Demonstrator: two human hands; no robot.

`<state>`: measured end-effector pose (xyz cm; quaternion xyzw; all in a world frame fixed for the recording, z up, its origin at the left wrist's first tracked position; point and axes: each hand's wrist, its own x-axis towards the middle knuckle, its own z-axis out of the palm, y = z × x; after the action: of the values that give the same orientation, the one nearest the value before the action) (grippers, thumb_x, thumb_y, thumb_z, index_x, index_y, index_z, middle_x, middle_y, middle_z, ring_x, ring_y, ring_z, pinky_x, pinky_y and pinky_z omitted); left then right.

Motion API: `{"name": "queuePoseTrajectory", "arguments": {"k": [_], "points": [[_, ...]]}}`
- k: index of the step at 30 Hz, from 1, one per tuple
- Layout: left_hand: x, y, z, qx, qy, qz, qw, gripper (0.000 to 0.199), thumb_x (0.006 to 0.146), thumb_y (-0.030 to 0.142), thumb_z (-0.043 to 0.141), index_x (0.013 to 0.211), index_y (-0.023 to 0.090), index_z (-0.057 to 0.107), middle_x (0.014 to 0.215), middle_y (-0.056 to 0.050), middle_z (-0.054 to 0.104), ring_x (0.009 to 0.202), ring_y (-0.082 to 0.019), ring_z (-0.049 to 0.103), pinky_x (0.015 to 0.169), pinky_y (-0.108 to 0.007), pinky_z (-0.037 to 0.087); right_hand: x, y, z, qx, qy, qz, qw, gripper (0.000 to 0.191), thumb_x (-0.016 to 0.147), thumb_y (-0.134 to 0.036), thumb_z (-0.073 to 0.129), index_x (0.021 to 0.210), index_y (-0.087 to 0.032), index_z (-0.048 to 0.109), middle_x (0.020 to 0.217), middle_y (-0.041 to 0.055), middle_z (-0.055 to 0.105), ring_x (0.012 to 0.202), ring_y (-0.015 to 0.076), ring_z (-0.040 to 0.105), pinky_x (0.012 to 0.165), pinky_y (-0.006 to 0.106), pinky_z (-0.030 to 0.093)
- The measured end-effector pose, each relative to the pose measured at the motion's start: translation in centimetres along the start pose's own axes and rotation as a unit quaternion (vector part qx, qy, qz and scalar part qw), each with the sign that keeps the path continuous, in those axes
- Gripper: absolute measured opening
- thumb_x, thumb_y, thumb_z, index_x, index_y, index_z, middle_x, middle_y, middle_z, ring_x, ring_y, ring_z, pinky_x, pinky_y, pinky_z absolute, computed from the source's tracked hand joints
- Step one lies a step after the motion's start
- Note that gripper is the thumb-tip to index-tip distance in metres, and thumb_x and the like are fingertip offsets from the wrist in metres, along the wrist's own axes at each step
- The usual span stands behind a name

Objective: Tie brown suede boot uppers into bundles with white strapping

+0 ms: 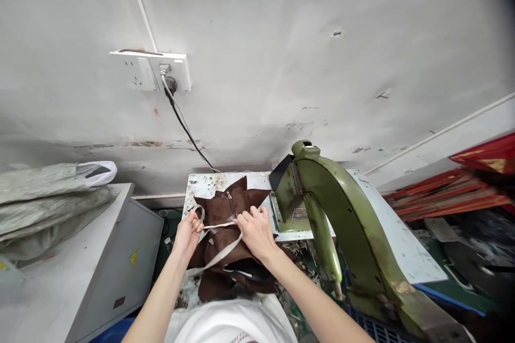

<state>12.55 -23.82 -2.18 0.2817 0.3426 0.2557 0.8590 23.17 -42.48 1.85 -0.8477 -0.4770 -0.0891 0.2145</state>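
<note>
My left hand (189, 233) is closed on a pale strap (223, 254), pinching it over the left side of the brown leather pieces. A loop of the same strap curls up by its fingers. Across from it, my right hand (255, 230) grips the strap too, so a short length runs nearly straight between both hands. The rest sags in a curve below. Under the hands lie several dark brown suede-like leather pieces (217, 209), piled on the worktable and reaching toward my lap. What is beneath the right palm is hidden.
A green machine with a curved arm (350, 209) stands right of my hands on the white worktable (402, 249). To the left is a grey cabinet (120, 257) with cloth bundles (48, 203) on top. A wall socket (153, 72) has cords plugged in. Red-orange material (446, 193) lies far right.
</note>
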Motion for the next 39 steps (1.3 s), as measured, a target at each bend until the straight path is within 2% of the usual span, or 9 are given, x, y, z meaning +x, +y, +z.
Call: {"name": "queuePoseTrajectory", "arguments": {"k": [8, 14, 16, 18, 20, 22, 27, 36, 39], "points": [[2.5, -1.5, -6.6, 0.063, 0.103, 0.011, 0.993, 0.04, 0.089, 0.027, 0.058, 0.057, 0.021, 0.035, 0.043, 0.013, 0.017, 0.034, -0.004, 0.015, 0.036, -0.018, 0.018, -3.2, 8.4, 2.3, 0.003, -0.12, 0.096, 0.988, 0.042, 0.098, -0.041, 0.041, 0.066, -0.024, 0.063, 0.071, 0.0058, 0.068, 0.082, 0.0261, 0.047, 0.079, 0.042, 0.028], [0.9, -0.9, -7.3, 0.242, 0.028, 0.078, 0.967, 0.024, 0.067, 0.028, 0.081, 0.063, 0.021, 0.059, 0.053, 0.004, 0.051, 0.051, -0.013, 0.047, 0.056, -0.024, 0.036, -1.2, 8.9, 1.7, 0.228, -0.156, 0.217, 0.936, 0.044, 0.085, -0.058, 0.054, 0.059, -0.022, 0.054, 0.068, 0.0044, 0.058, 0.067, 0.0216, 0.049, 0.067, 0.035, 0.036], [0.2, -0.3, -6.3, 0.404, -0.013, 0.131, 0.905, 0.022, 0.069, 0.028, 0.078, 0.06, 0.022, 0.059, 0.055, 0.002, 0.051, 0.055, -0.017, 0.05, 0.066, -0.028, 0.038, 0.8, 6.9, 1.2, 0.367, -0.13, 0.279, 0.878, 0.04, 0.08, -0.058, 0.062, 0.063, -0.022, 0.056, 0.077, 0.0053, 0.059, 0.073, 0.0219, 0.053, 0.069, 0.035, 0.041], [-0.1, -0.2, -5.4, 0.505, -0.029, 0.159, 0.848, 0.03, 0.072, 0.029, 0.072, 0.051, 0.023, 0.052, 0.049, 0.003, 0.041, 0.051, -0.018, 0.045, 0.067, -0.031, 0.035, 2.4, 4.6, 1.2, 0.521, -0.114, 0.335, 0.777, 0.036, 0.081, -0.056, 0.062, 0.067, -0.023, 0.056, 0.078, 0.0046, 0.057, 0.076, 0.0218, 0.055, 0.074, 0.038, 0.046], [0.1, -0.4, -4.7, 0.518, -0.025, 0.155, 0.841, 0.039, 0.071, 0.027, 0.07, 0.042, 0.024, 0.043, 0.044, 0.004, 0.032, 0.045, -0.015, 0.037, 0.064, -0.031, 0.032, 3.5, 2.8, 1.7, 0.632, -0.106, 0.37, 0.672, 0.038, 0.084, -0.051, 0.06, 0.062, -0.024, 0.046, 0.064, -0.0009, 0.045, 0.063, 0.0172, 0.05, 0.071, 0.038, 0.049], [0.6, -1.0, -4.5, 0.534, -0.031, 0.152, 0.831, 0.044, 0.073, 0.026, 0.065, 0.038, 0.023, 0.038, 0.041, 0.005, 0.027, 0.042, -0.013, 0.029, 0.058, -0.029, 0.027, 3.9, 2.0, 2.6, 0.676, -0.088, 0.387, 0.621, 0.044, 0.086, -0.046, 0.059, 0.058, -0.024, 0.033, 0.055, -0.0066, 0.028, 0.048, 0.0119, 0.034, 0.056, 0.033, 0.046], [1.9, -2.1, -5.7, 0.565, -0.034, 0.188, 0.803, 0.043, 0.077, 0.031, 0.062, 0.039, 0.022, 0.045, 0.042, 0.002, 0.036, 0.045, -0.014, 0.031, 0.057, -0.028, 0.025, 3.3, 2.8, 4.6, 0.664, 0.0, 0.436, 0.607, 0.045, 0.081, -0.047, 0.066, 0.062, -0.023, 0.033, 0.054, -0.0102, 0.02, 0.043, 0.0073, 0.017, 0.041, 0.023, 0.029], [3.1, -2.7, -8.6, 0.61, -0.048, 0.223, 0.759, 0.04, 0.078, 0.032, 0.061, 0.042, 0.021, 0.048, 0.045, -0.001, 0.041, 0.048, -0.015, 0.039, 0.057, -0.027, 0.028, 2.6, 6.0, 7.0, 0.663, 0.019, 0.479, 0.574, 0.057, 0.075, -0.054, 0.073, 0.057, -0.022, 0.03, 0.047, -0.0121, 0.021, 0.04, 0.0038, 0.018, 0.039, 0.02, 0.025], [2.8, -1.2, -8.1, 0.656, -0.089, 0.248, 0.707, 0.042, 0.087, 0.031, 0.053, 0.047, 0.02, 0.05, 0.047, -0.001, 0.044, 0.05, -0.015, 0.043, 0.057, -0.028, 0.03, 2.3, 6.3, 6.6, 0.679, 0.037, 0.473, 0.56, 0.057, 0.075, -0.053, 0.074, 0.056, -0.022, 0.031, 0.047, -0.0116, 0.023, 0.041, 0.0042, 0.02, 0.041, 0.021, 0.03]]}}
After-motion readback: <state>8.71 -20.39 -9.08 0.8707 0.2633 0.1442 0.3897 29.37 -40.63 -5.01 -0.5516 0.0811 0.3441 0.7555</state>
